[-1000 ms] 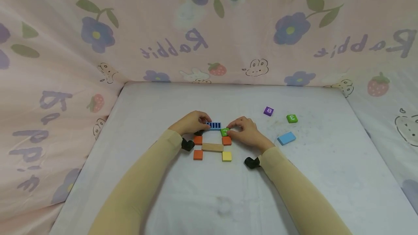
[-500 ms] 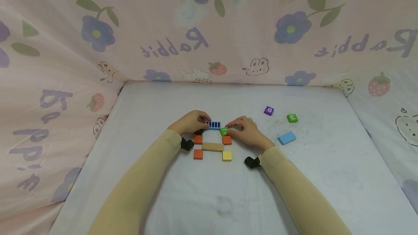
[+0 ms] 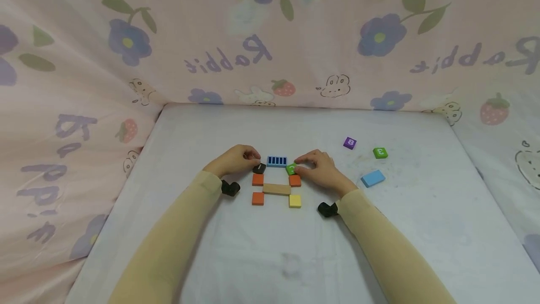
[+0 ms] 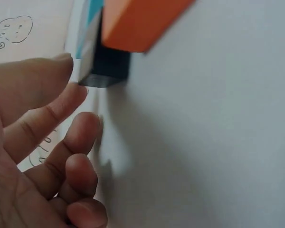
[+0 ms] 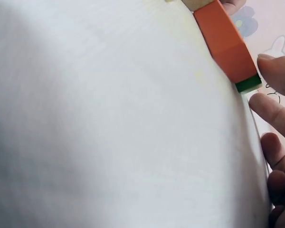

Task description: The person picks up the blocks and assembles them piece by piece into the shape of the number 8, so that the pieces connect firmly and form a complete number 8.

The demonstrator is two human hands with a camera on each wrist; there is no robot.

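Note:
My left hand (image 3: 236, 159) has its thumb and fingers beside a black tile (image 3: 259, 168) with a white mark. In the left wrist view, the fingertips are close to the black tile (image 4: 107, 64), loosely bent. The right thumb and forefinger of my right hand (image 3: 322, 171) pinch a green tile (image 3: 291, 169) at its outer edge. Between these tiles, at the far end, lies a blue tile (image 3: 277, 161) with dark bars. Nearer me are two orange tiles (image 3: 258, 180) on the left, an orange tile (image 3: 295, 181) and a yellow tile (image 3: 295, 201) on the right, and a wooden strip (image 3: 276, 189) between them.
To the right on the white table (image 3: 270, 257) lie a purple number tile (image 3: 349, 143), another green number tile (image 3: 380, 153) and a plain light-blue block (image 3: 373, 178). Patterned cloth (image 3: 270, 36) rises behind and along both sides.
My left hand has let go of the barred blue tile and drawn back left to the black tile, which now shows. The right hand stays at the green tile.

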